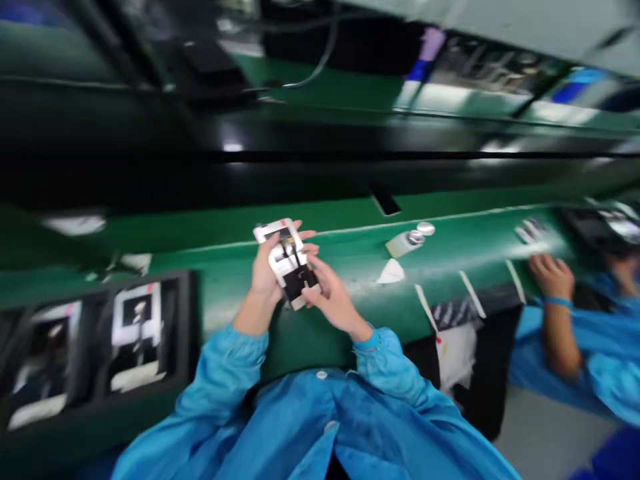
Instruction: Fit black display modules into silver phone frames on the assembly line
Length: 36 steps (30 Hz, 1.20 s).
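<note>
A small flat white-and-black part (289, 263) is held up over the green workbench (350, 267). My left hand (267, 270) grips it from behind, fingers curled round its upper edge. My right hand (333, 300) closes on its lower right side, thumb and fingers on the dark face. Both sleeves are blue. The picture is smeared by motion, so the part's details are unclear.
A black tray (100, 347) with similar white-framed parts sits at the left. A small bottle (406, 241) with its cap beside it lies on the bench, next to a white scrap (391, 272). A co-worker's hand (553, 277) in a blue sleeve rests at the right.
</note>
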Each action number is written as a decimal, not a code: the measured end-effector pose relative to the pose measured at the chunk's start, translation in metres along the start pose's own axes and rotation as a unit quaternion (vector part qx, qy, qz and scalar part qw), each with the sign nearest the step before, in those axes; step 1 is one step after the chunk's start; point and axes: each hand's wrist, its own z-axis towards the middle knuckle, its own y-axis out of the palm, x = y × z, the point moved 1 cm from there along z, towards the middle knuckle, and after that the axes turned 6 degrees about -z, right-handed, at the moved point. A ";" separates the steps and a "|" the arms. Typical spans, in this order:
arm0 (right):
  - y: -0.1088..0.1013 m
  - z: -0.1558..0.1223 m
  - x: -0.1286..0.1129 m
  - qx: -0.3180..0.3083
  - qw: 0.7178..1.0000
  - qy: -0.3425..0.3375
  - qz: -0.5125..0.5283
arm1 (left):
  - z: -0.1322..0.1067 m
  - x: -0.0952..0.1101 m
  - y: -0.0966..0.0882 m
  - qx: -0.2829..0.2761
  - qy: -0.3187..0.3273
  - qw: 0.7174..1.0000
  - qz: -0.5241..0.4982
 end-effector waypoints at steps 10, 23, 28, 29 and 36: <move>-0.023 0.011 0.005 0.019 0.992 0.111 -0.052 | 0.011 0.012 -0.068 0.096 0.176 0.971 0.129; -0.005 0.034 0.033 0.046 0.959 0.128 -0.250 | 0.047 -0.048 -0.086 0.139 0.261 0.871 0.391; -0.001 0.042 0.017 0.085 0.906 0.140 -0.389 | 0.052 -0.034 -0.072 0.107 0.254 0.831 0.484; -0.001 0.043 0.013 0.075 0.891 0.140 -0.425 | 0.056 -0.030 -0.070 0.103 0.256 0.823 0.496; -0.005 0.041 0.014 0.008 0.806 0.058 -0.589 | 0.085 -0.006 -0.054 0.124 0.231 0.784 0.563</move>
